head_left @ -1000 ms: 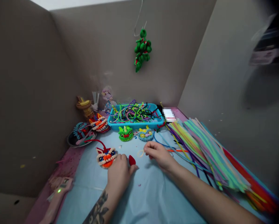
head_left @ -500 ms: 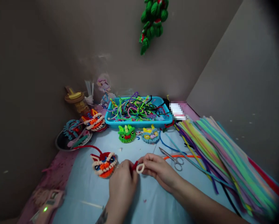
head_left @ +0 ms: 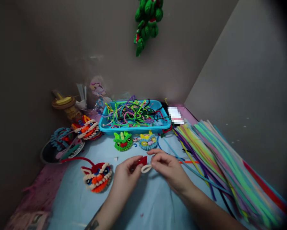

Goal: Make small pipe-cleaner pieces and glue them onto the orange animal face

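My left hand (head_left: 127,174) is closed, pinching a small folded red pipe cleaner piece (head_left: 143,160) between thumb and fingers. Close against it, a cream pipe cleaner loop (head_left: 146,169) is held by the fingertips of my right hand (head_left: 171,169), the loop's open end facing left. To the left of my hands lies a lion-head figure (head_left: 97,177) in orange, cream, red and blue, with a long red stem trailing left. Beyond my hands sit a green dragon-like head (head_left: 123,142) and a light blue and yellow one (head_left: 148,141).
A blue tray (head_left: 136,130) of tangled pipe cleaner scraps stands at the back. Long pipe cleaners (head_left: 225,163) fan out on the right. At left are a metal bowl (head_left: 46,157), another lion head (head_left: 88,128) and a lidded cup (head_left: 64,103). Green bundles (head_left: 148,25) hang above.
The view has shifted, so most things appear farther left. Both hands have lifted slightly, and the red piece now shows wider beside the cream loop. The scissors are now hidden behind my right hand.
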Motion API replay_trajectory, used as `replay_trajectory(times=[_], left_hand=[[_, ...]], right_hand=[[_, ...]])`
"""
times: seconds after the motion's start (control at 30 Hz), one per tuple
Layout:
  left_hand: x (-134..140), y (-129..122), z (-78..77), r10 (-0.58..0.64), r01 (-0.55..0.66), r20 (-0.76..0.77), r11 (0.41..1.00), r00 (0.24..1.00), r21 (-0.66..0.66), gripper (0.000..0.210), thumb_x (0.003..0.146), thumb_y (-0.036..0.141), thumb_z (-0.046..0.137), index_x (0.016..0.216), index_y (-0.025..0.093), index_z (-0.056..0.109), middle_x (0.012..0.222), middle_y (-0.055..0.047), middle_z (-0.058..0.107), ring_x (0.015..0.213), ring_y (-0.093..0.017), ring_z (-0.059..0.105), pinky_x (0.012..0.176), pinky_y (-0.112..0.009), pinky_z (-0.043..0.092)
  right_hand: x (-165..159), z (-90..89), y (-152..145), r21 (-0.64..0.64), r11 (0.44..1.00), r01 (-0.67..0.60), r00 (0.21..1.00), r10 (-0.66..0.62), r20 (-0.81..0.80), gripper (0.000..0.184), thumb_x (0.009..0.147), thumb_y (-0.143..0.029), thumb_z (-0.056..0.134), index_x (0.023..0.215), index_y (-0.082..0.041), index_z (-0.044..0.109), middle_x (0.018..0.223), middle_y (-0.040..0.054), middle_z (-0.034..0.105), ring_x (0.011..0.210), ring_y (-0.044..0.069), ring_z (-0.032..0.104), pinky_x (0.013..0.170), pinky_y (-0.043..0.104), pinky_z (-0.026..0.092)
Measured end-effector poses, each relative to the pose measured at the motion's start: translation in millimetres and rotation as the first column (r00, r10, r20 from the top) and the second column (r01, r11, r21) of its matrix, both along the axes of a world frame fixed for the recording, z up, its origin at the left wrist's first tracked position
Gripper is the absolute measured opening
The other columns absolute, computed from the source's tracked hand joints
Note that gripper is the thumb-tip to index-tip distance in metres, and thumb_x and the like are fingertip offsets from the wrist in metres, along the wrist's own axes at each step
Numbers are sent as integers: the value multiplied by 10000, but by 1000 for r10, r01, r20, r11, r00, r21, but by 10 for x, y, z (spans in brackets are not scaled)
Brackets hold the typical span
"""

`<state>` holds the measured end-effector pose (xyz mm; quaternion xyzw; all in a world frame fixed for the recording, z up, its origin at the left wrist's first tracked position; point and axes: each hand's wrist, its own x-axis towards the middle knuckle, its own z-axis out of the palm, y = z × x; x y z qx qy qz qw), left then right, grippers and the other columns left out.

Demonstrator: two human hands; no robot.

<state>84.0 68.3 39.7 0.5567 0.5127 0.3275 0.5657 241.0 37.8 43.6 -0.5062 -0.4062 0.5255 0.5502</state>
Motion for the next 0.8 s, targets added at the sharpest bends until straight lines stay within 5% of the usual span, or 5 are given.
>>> replay_trajectory(times=[0.2, 0.5, 0.8], left_hand=[[26, -42, -51, -111, 119, 118, 991, 987, -60, 255, 635, 358, 675, 767, 166, 570, 697, -35, 640, 633, -142, 568, 561, -222, 433], [-20, -61, 5, -69, 88, 158, 990, 985, -112, 270, 672, 303, 670, 893, 149, 652, 880, -79, 686, 786, -181, 611, 691, -260, 468], [-42, -66, -14, -83, 100, 164, 990, 983, -98, 270, 699, 303, 656, 921, 149, 656, 880, -80, 690, 784, -178, 616, 695, -259, 473]], right_hand=[[-2, -27, 59, -128, 992, -12, 993, -3, -121, 124, 618, -245, 653, 562, -155, 589, 668, 10, 591, 501, 78, 422, 474, 214, 302], [-20, -67, 80, -210, 975, -77, 980, 35, -198, 98, 619, -210, 603, 576, -144, 545, 673, 2, 581, 451, 50, 383, 429, 201, 244], [-46, -126, 79, -205, 979, -17, 995, -3, -99, 140, 660, -215, 574, 574, -160, 478, 527, -34, 525, 425, 55, 372, 418, 195, 244]])
